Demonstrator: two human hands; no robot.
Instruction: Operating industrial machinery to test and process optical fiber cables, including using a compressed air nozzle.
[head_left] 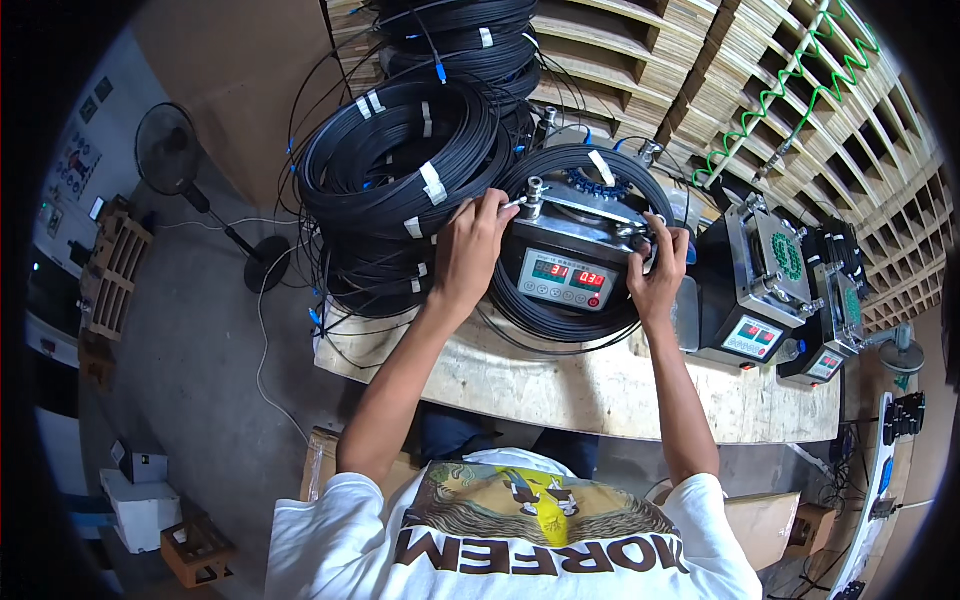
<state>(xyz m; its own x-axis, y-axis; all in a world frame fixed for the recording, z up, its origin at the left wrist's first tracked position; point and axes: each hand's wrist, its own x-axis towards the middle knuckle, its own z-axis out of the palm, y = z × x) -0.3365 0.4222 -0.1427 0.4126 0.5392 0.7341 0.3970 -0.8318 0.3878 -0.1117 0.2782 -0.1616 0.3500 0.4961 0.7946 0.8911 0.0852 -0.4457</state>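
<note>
Black cable coil (600, 165) sat wound on the grey winding machine with red digit display (566, 270), mid pale wooden tabletop (600, 385). Left hand (470, 245) pinched the small metal knob post (533, 193) at the machine's left top; right hand (655, 270) clenched on the fitting at its right edge, coil just above both. Judged best handled by steadying both sides evenly, fingers kept off the loops. Stack of taped black cable coils (400, 165) lay just left, touching.

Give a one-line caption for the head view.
Both hands, left hand and right hand, grip a black cable coil on a winding machine.
</note>
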